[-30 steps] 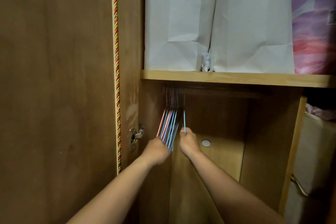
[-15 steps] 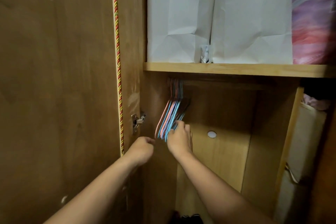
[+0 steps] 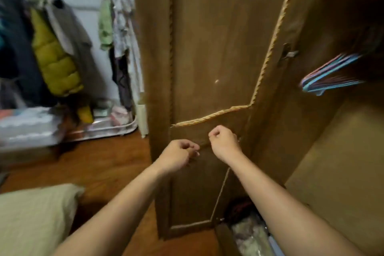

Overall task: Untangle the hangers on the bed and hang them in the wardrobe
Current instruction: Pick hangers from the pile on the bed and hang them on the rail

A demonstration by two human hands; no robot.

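Observation:
A bunch of thin blue and pink hangers [image 3: 330, 75] hangs inside the open wardrobe [image 3: 336, 151] at the upper right, blurred by motion. Both my hands are away from them, low in front of the open wardrobe door [image 3: 209, 58]. My left hand [image 3: 178, 155] is curled into a loose fist with nothing in it. My right hand [image 3: 224, 141] is also curled shut and holds nothing. The bed's corner [image 3: 31, 214] shows at the lower left.
The brown door with rope trim stands open straight ahead. A clothes rack [image 3: 58, 48] with jackets fills the left wall, with clear storage bags [image 3: 29, 127] below. Wooden floor [image 3: 99, 162] lies between bed and door. Bagged items [image 3: 251, 237] sit at the wardrobe's bottom.
Both hands have let go of the hangers and dropped down in front of the door. The view has swung left and down, away from the wardrobe's inside.

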